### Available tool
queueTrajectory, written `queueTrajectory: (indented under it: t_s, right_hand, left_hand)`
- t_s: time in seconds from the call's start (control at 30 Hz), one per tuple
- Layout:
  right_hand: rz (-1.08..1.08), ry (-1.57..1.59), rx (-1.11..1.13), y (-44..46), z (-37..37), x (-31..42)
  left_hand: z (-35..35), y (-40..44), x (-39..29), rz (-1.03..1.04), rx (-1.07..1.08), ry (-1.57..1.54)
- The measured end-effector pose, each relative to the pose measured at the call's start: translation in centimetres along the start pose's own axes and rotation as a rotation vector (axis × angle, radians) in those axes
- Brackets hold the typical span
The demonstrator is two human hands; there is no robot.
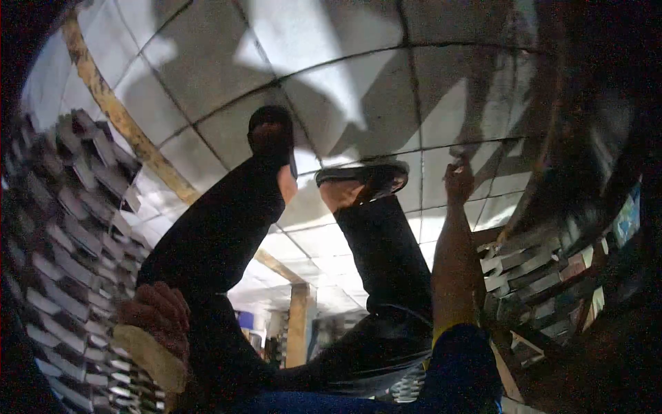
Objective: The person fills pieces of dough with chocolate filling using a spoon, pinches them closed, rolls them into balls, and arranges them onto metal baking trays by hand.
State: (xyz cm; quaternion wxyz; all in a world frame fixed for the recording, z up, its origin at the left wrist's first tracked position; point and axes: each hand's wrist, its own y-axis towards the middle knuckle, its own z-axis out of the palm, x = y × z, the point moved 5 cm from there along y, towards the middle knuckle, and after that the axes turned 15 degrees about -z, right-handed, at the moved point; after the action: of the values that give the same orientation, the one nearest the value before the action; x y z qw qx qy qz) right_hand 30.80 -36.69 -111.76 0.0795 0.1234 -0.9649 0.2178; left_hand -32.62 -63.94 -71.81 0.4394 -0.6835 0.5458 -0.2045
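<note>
My right hand point(459, 181) reaches out over the tiled floor at the end of a bare forearm with a blue sleeve point(462, 366). Its fingers are drawn together, with a small pale spot at their tips too unclear to name. At lower left, beside my dark trouser leg point(214, 228), is my left hand point(153, 331), in what looks like a reddish and tan glove. Those fingers look curled in; whatever they may hold is hidden. My feet in dark sandals point(365, 181) stand on the floor between the hands.
Stacks of pale, flat-ended pieces point(69, 228) rise close on the left, and more stacked pieces point(538, 265) stand at right. A worn yellow line point(124, 117) crosses the grey tiled floor point(365, 90). Shadows fall across the tiles, and the right edge is very dark.
</note>
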Motion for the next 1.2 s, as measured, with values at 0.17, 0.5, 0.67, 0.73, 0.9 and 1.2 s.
queueTrajectory:
  t_s: [0.17, 0.5, 0.67, 0.73, 0.9, 1.2]
  right_hand:
    - [0.333, 0.495, -0.285, -4.0, -4.5, 5.6]
    - [-0.1, 0.947, -0.079, -21.6, -59.8, 42.4]
    - [-0.189, 0.623, -0.596, -26.4, -84.0, 40.0]
    - [0.115, 0.75, -0.679, -27.6, -90.3, 35.7]
    - [0.023, 0.581, -0.775, -25.9, -98.4, 27.5]
    - [-0.13, 0.23, -0.501, -8.7, -99.1, 19.3]
  left_hand:
    - [2.6, 0.9, -1.7, 0.134, 0.049, -0.014]
    - [1.0, -26.8, -24.3, 0.661, 0.491, 0.11]
    - [-4.5, -41.7, -35.4, 0.821, 0.499, 0.503]
    - [-5.1, -44.2, -38.3, 0.68, 0.666, 0.424]
    - [-5.1, -46.9, -43.7, 0.427, 0.839, 0.176]
    - [0.4, -53.7, -46.4, 0.312, 0.766, -0.121]
